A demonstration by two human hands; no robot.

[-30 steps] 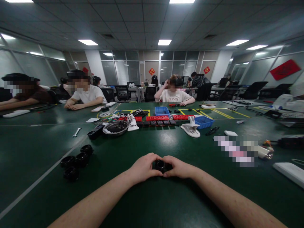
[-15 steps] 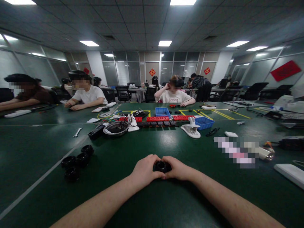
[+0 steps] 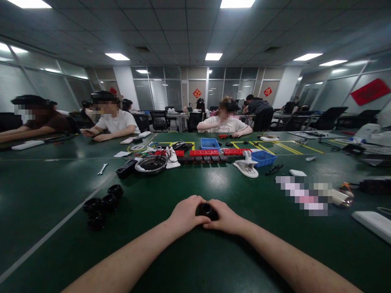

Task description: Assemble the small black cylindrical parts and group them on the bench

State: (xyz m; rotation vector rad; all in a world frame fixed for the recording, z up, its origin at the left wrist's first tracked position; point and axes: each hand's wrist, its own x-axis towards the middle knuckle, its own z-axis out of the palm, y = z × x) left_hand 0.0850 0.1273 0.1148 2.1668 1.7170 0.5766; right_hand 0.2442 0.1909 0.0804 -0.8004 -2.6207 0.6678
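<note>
A round black part with a hole in its top point(image 3: 207, 209) is held between both hands over the green table. From the left, my left hand point(image 3: 188, 213) curls round it, fingers behind and thumb across the front. My right hand point(image 3: 225, 216) wraps it from the other side, its thumb meeting the left thumb. Much of the part's sides and its underside are hidden by the fingers. Off to the left, several black ring-shaped parts point(image 3: 109, 202) of a similar look lie in a cluster on the table.
Ahead stand a metal bowl point(image 3: 150, 165), a white clamp base point(image 3: 247, 167), a red power strip point(image 3: 204, 152) and blue bins point(image 3: 262, 158). A wrench point(image 3: 103, 169) lies at left, a white flat case point(image 3: 374, 226) at right. A person point(image 3: 227, 120) sits across the table.
My two hands have closed further around the black part, thumbs now touching in front. The view has shifted slightly; the cluster at left looks unchanged.
</note>
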